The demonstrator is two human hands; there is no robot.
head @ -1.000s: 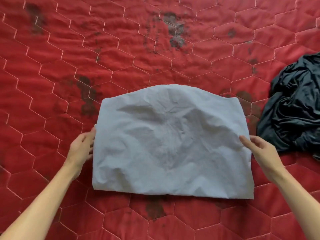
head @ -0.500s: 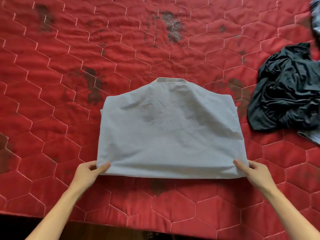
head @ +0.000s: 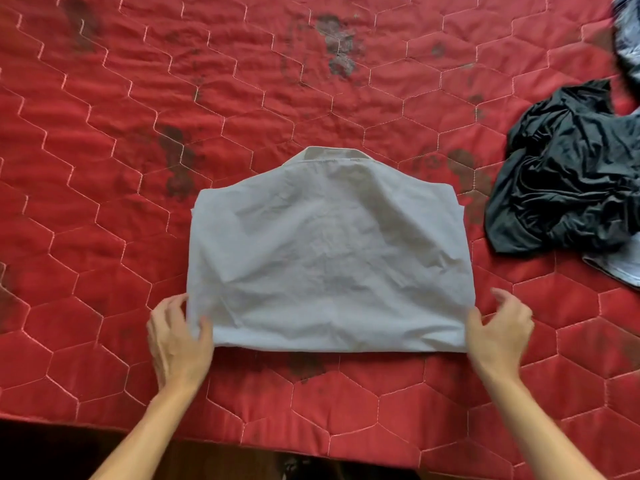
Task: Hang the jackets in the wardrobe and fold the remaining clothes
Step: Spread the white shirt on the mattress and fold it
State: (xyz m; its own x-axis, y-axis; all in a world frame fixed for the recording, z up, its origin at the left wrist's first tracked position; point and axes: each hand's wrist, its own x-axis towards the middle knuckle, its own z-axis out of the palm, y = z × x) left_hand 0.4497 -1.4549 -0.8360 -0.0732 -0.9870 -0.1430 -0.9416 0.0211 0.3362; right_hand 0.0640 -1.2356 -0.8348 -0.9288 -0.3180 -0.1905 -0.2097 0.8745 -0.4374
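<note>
Tally: two hands, left hand (head: 178,341) and right hand (head: 498,336); one folded grey shirt (head: 329,258) between them; one black garment (head: 568,181) beyond right hand; two grey-blue cloth bits (head: 628,46) (head: 613,268) farther out; one red quilt (head: 138,133).

Bed with red quilted cover (head: 104,237), stitched in pale hexagons. Dark blotchy stains (head: 341,46) scattered across it. Near edge of the bed along the bottom of the view.

Lying flat in the middle, close to that edge: pale grey folded shirt (head: 329,258), creased, collar band on the far side, fold along the near side.

Well apart to the right: crumpled black shiny garment (head: 568,181), heaped.

Touching its lower right side: pale grey-blue cloth (head: 620,271), cut off by the frame.

Top right corner: blurred grey cloth (head: 628,29), kind unclear.
</note>
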